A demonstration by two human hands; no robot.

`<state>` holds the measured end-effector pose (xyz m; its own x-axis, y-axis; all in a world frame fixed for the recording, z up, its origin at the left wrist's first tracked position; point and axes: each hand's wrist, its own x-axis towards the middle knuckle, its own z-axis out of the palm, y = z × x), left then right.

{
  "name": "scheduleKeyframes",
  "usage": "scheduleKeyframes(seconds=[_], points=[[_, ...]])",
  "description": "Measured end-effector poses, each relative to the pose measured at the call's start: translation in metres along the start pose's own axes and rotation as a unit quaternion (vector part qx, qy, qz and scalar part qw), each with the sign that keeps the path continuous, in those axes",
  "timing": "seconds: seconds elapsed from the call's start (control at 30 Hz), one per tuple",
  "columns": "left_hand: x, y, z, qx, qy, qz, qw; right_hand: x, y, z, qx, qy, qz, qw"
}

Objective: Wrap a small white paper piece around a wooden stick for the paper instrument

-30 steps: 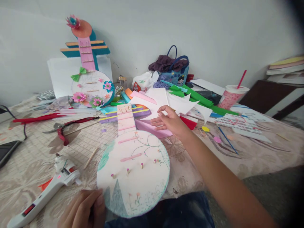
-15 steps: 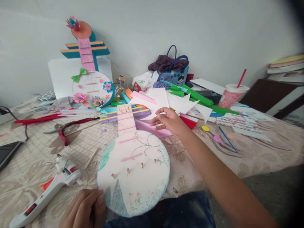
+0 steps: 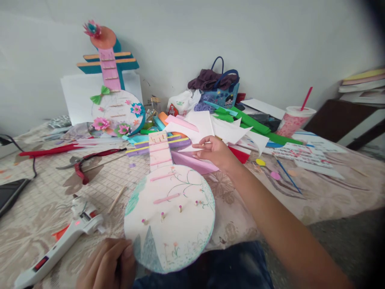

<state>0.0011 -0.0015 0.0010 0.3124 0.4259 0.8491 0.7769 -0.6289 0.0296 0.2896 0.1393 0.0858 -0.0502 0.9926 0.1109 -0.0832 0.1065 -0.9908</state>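
A flat lute-shaped paper craft (image 3: 170,216) lies at the table's near edge, its round white body drawn with plants and its pink neck (image 3: 159,150) pointing away from me. My left hand (image 3: 105,265) grips the body's lower left rim, thumb on top. Stretched forward, my right hand (image 3: 215,152) has its fingers curled on the edge of a pink foam sheet (image 3: 189,161) just right of the neck. White paper sheets (image 3: 207,128) are piled behind that hand.
A white glue gun (image 3: 60,245) lies at the near left, with red-handled pliers (image 3: 81,164) and a wooden stick (image 3: 116,199) beyond it. A finished flowered lute model (image 3: 116,108) leans on the wall. Green foam rolls (image 3: 255,126), a blue bag (image 3: 221,94) and a pink cup (image 3: 293,120) stand behind.
My right hand has closed further and shifted slightly on the pink sheet, whose edge has risen a little. My left hand and the craft have hardly moved.
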Motion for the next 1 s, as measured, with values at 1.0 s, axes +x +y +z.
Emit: scheduleKeyframes(seconds=[1.0], points=[[0.0011,-0.0004,-0.0007,-0.001,-0.006,0.018,1.0,0.0089,0.0075,-0.0072,0.028,0.033,-0.041,0.998]])
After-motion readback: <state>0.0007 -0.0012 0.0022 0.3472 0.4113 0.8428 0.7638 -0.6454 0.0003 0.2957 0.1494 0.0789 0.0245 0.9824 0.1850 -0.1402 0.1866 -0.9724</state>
